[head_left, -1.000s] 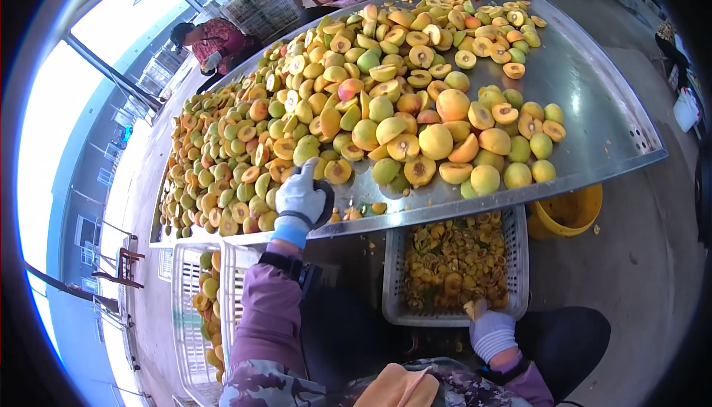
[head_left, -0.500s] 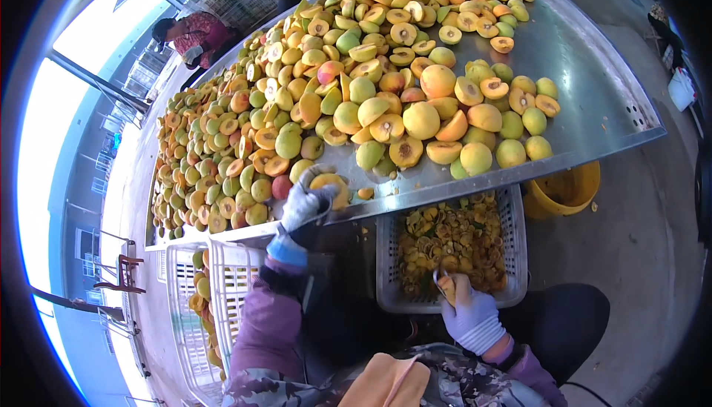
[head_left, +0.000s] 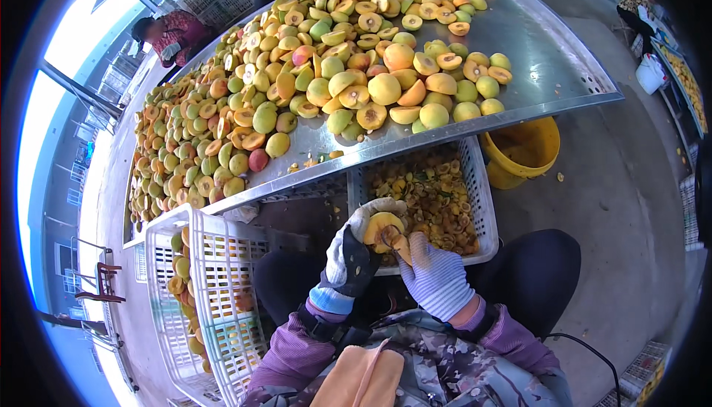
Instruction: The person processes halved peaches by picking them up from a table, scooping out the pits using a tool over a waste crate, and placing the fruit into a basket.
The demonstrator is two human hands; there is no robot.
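My gloved left hand [head_left: 345,253] holds a yellow peach half [head_left: 381,227], cut face up, over the near edge of a light grey crate [head_left: 486,218]. My right hand [head_left: 439,276], in a striped white glove, grips the handle of a small pitting tool [head_left: 401,249]. The tool's tip meets the middle of the cut face, where its metal end is mostly hidden. Both hands are close together. Peach scraps [head_left: 437,203] fill much of the crate. Beyond, a heap of halved peaches [head_left: 274,81] covers much of a metal table [head_left: 519,55].
A white slatted basket [head_left: 230,277] with peach pieces [head_left: 182,266] stands left of my knees. Under the table's right side is a yellow bucket [head_left: 547,156]. The table's raised metal edge [head_left: 415,144] runs beyond my hands. Another person [head_left: 184,36] is at the far left.
My left hand has come back from the table edge with the peach half, over the scrap crate. My right hand has brought the pitting tool against the fruit. The view has shifted slightly.
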